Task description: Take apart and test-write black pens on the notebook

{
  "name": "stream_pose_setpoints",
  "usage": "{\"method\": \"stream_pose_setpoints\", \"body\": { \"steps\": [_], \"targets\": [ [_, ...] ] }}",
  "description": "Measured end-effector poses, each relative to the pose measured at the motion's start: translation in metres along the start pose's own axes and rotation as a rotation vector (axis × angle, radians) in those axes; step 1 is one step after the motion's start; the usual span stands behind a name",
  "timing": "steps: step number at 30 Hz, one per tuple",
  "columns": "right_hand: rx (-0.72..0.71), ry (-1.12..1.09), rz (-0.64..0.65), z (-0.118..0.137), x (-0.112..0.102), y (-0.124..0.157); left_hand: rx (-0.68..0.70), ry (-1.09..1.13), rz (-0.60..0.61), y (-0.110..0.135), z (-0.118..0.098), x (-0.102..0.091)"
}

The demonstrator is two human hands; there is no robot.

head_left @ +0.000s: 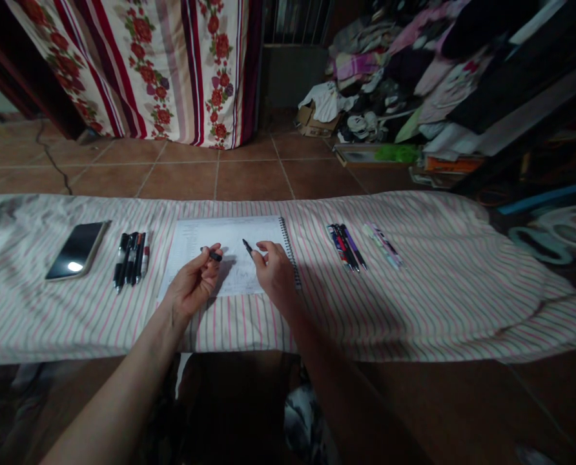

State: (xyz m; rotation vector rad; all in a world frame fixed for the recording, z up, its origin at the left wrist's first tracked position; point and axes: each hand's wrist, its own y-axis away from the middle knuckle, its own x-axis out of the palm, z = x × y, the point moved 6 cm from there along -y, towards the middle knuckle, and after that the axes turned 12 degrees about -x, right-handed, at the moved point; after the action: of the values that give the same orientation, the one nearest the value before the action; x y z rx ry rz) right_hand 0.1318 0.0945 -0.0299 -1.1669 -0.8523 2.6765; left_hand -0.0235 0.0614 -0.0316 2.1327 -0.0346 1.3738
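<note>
Above a spiral notebook (186, 248) my left hand (195, 274) is closed, pinching a small black pen cap (214, 256) between thumb and fingers. My right hand (274, 268) grips a black pen (247, 246), its bare tip pointing up and to the left over the page. Cap and pen are apart. The white page carries faint printed lines and some scribbles near its lower middle. Part of the pen's barrel is hidden in my right fingers.
Left of the notebook lie several dark pens (130, 261) and a smartphone (76, 250). On the right are several dark and purple pens (347, 247) and pastel pens (383, 244). A striped cloth (438, 290) covers the surface. Heaped clothes (360, 71) stand beyond.
</note>
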Motion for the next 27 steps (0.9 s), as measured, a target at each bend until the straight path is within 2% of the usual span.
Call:
{"method": "stream_pose_setpoints", "body": {
  "steps": [8,13,18,22,27],
  "targets": [
    [-0.006,-0.107,-0.148,0.009,-0.02,-0.008,-0.087,0.133,0.097,0.006,0.007,0.01],
    [-0.023,-0.189,-0.179,0.021,-0.027,-0.01,-0.096,0.067,0.174,0.011,0.01,0.021],
    [-0.002,-0.28,-0.187,0.026,-0.025,-0.01,-0.072,-0.091,0.16,0.012,0.012,0.027],
    [0.066,-0.397,-0.131,0.026,-0.02,-0.009,-0.005,-0.237,0.191,0.013,0.012,0.031],
    [0.057,-0.522,-0.023,0.034,-0.016,-0.009,0.022,-0.4,0.187,0.012,0.015,0.028]
  ]
}}
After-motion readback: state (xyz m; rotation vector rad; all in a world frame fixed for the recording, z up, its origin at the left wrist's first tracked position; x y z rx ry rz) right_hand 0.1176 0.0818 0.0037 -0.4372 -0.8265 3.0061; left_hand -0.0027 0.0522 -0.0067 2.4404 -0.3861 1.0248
